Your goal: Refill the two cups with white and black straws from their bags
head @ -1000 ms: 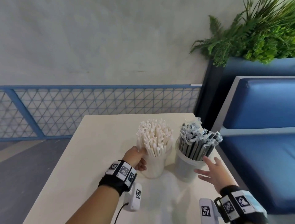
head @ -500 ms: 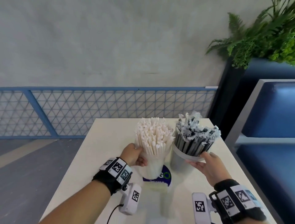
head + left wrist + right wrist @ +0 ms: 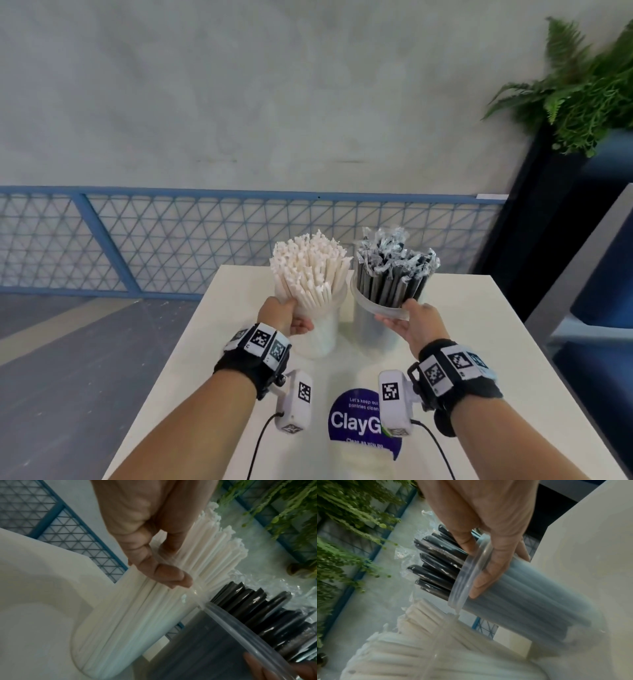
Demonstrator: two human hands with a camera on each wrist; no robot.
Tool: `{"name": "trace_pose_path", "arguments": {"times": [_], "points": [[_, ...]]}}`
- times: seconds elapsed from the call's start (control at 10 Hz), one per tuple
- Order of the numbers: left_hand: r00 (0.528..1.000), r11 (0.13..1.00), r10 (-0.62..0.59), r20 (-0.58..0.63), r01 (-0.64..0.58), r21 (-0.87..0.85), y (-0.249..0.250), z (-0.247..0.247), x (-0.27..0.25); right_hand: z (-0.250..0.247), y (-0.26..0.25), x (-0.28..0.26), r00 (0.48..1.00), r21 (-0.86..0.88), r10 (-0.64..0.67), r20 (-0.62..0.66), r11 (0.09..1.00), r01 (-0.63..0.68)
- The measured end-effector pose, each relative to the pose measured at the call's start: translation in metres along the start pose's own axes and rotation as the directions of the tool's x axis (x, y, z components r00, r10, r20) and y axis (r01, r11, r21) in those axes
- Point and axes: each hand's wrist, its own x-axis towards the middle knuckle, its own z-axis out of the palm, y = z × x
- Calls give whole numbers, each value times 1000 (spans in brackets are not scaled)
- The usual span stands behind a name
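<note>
Two clear cups stand side by side near the far edge of the white table (image 3: pixel 479 342). The left cup (image 3: pixel 320 337) is packed with white wrapped straws (image 3: pixel 310 270). My left hand (image 3: pixel 286 317) grips this cup at its rim (image 3: pixel 193 589), thumb and fingers curled round it. The right cup (image 3: pixel 378 329) is full of black straws (image 3: pixel 394 274) in clear wrappers. My right hand (image 3: pixel 409 323) holds that cup (image 3: pixel 522 608) just under its rim, fingers wrapped on the wall. The rims of the two cups touch. No straw bags are in view.
A round dark blue sticker (image 3: pixel 359 421) lies on the table between my wrists. Beyond the table runs a blue mesh railing (image 3: pixel 171 236). A dark planter with green plants (image 3: pixel 582 92) and a blue seat (image 3: pixel 609 274) stand at the right.
My right hand has closed on the black-straw cup, which it only reached toward before. Both cups have shifted toward the table's far edge, uncovering the blue sticker.
</note>
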Motion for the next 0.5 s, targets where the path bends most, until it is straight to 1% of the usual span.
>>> {"name": "trace_pose_path", "arguments": {"times": [0.1,0.2,0.3,0.4,0.5], "points": [[1000,1000,12,-15,-12,15,-9,2,11,5,7,14,998,21,37,-43,999,-36],[999,999,26,-20,-25,34,-8,1,14,4,8,21,999,35,36,-35,999,-35],[1000,999,15,2,-15,48,-7,2,14,2,8,18,999,6,27,-22,1000,-27],[1000,996,4,-7,-3,91,-12,-4,11,-8,8,9,1000,11,5,-9,1000,-5],[998,977,59,19,-61,203,-26,-15,-13,-27,14,-14,999,-73,14,40,997,-11]]}}
